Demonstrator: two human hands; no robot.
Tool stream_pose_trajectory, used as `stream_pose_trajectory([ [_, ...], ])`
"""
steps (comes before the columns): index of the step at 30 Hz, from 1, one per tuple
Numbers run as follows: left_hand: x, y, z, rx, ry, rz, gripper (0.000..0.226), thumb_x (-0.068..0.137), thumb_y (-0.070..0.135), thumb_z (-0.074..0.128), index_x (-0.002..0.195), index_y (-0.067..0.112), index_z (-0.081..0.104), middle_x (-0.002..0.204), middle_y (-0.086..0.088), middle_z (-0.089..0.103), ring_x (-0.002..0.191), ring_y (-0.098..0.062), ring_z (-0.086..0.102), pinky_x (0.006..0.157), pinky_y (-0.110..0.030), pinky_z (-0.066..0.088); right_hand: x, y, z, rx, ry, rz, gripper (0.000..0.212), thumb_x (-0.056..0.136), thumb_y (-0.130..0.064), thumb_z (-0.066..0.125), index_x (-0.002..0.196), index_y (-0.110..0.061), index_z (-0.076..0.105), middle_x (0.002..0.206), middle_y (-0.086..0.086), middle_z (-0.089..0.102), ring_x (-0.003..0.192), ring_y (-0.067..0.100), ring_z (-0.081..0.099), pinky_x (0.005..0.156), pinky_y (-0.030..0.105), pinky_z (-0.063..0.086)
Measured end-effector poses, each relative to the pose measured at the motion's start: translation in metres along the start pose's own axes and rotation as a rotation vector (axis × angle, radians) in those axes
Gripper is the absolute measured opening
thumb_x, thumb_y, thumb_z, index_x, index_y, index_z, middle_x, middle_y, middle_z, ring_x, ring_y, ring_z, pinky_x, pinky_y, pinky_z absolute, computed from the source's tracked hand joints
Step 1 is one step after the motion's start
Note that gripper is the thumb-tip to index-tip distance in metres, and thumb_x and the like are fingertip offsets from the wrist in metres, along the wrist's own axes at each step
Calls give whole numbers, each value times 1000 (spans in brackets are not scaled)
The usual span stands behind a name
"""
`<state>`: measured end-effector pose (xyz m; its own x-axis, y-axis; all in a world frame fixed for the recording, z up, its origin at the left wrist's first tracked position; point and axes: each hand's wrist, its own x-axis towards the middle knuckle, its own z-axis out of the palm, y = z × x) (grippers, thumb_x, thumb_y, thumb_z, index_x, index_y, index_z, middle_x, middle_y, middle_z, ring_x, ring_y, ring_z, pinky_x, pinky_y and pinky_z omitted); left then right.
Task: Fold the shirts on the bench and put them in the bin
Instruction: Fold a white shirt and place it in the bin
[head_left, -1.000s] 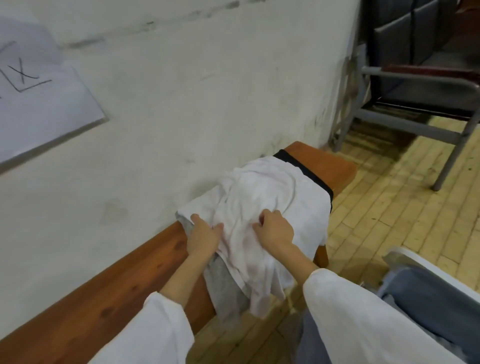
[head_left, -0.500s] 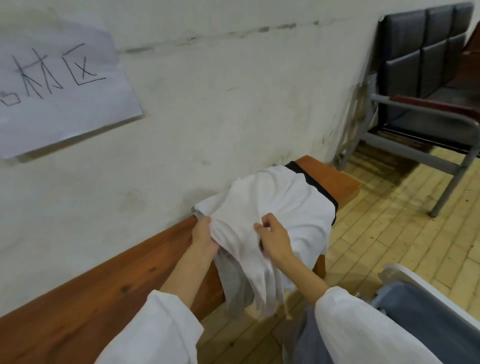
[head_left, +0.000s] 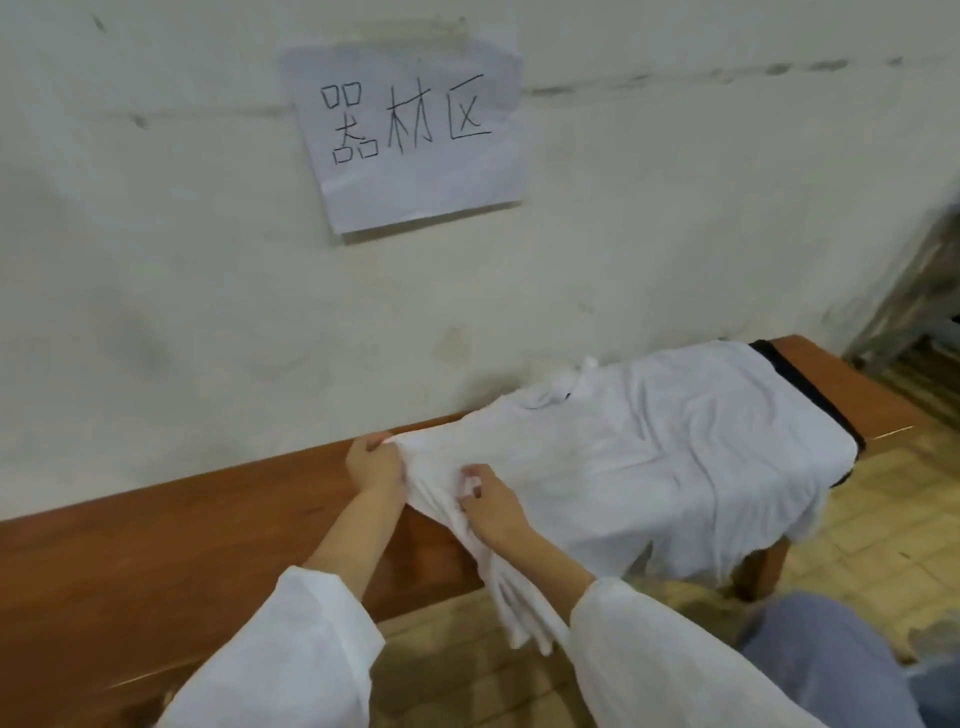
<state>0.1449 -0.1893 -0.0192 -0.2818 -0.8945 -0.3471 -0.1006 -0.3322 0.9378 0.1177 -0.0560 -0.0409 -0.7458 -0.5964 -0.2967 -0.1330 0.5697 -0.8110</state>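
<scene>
Gripping the white shirt (head_left: 649, 457) at its 9 o'clock edge, the left hand (head_left: 375, 462) has its fingers curled round a bunch of the cloth, close to the wall (head_left: 156, 312). Just beside it, toward 4 o'clock, the right hand (head_left: 493, 506) pinches a fold of the same shirt between thumb and curled fingers. The shirt lies rumpled over the right end of the wooden bench (head_left: 182, 535). Its near part spills over the front edge and hangs toward the floor (head_left: 883, 519) at 6 o'clock, between the two forearms. A strip of black cloth (head_left: 805, 389) shows from under the shirt along its 2 o'clock side, lying on the bench. Both forearms come out of white sleeves (head_left: 291, 649) at the bottom of the view. On the wall at 12 o'clock a paper sign (head_left: 410, 135) with handwritten characters is taped up. At 3 o'clock, at the picture's edge, stands part of a grey metal frame (head_left: 914, 306). At 5 o'clock lies some blue-grey cloth (head_left: 810, 654); what it belongs to cannot be told.
</scene>
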Motion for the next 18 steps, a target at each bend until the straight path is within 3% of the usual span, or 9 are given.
stream_pose_trajectory([
  [2, 14, 6, -41, -49, 147, 111, 25, 78, -11, 43, 79, 5, 63, 86, -15, 64, 88, -28, 58, 74, -27, 49, 0, -12, 33, -8, -155, -33, 51, 96, -11, 44, 145, -13, 30, 135, 17, 49, 123, 33, 49, 102, 36, 39],
  [4, 20, 12, -70, -104, 232, 167, 27, 79, -4, 44, 92, 5, 65, 96, -14, 63, 97, -33, 60, 86, -33, 49, -1, -15, 55, -52, -186, -43, 53, 95, -9, 45, 145, -18, 31, 129, 12, 55, 117, 30, 53, 100, 33, 42],
  [7, 24, 16, -105, 28, 328, 241, 27, 88, -2, 43, 106, 4, 62, 102, -10, 61, 95, -27, 57, 81, -29, 43, 2, -14, 66, -311, 197, -74, 38, 97, -22, 42, 136, -21, 43, 136, 4, 46, 122, 22, 45, 106, 29, 32],
  [9, 27, 9, -116, 184, 344, 271, 25, 91, 2, 45, 111, 5, 59, 109, -12, 62, 100, -30, 58, 81, -31, 43, 4, -5, 62, -497, 314, -64, 41, 98, -27, 40, 138, -22, 37, 144, 4, 34, 132, 23, 33, 113, 34, 22],
  [12, 33, -10, -111, 511, 269, 274, 41, 86, -1, 50, 126, 10, 50, 125, -15, 53, 111, -35, 53, 91, -42, 46, 7, 17, 58, -696, 216, -94, 54, 102, -33, 29, 150, -19, 11, 158, 5, 10, 146, 25, 8, 118, 37, 0],
  [14, 26, -27, -95, 751, 187, 392, 52, 80, -5, 58, 128, 10, 50, 133, -18, 46, 118, -36, 48, 99, -43, 41, 13, 29, 52, -798, 162, -143, 57, 101, -41, 13, 151, -21, -3, 160, 4, -6, 147, 25, -6, 116, 39, -10],
  [16, 15, -49, -77, 1011, 122, 599, 52, 74, -2, 67, 122, 13, 58, 143, -21, 40, 130, -39, 39, 110, -47, 25, 23, 35, 41, -823, 157, -173, 67, 90, -51, -9, 151, -24, -7, 159, 3, -10, 146, 24, -11, 115, 40, -13],
  [18, 6, -69, -63, 1267, -16, 784, 45, 81, 5, 62, 124, 15, 59, 150, -20, 33, 140, -40, 25, 113, -53, 4, 39, 38, 30, -839, 143, -215, 74, 83, -53, -14, 151, -25, -6, 159, 2, -10, 146, 22, -12, 116, 40, -12],
])
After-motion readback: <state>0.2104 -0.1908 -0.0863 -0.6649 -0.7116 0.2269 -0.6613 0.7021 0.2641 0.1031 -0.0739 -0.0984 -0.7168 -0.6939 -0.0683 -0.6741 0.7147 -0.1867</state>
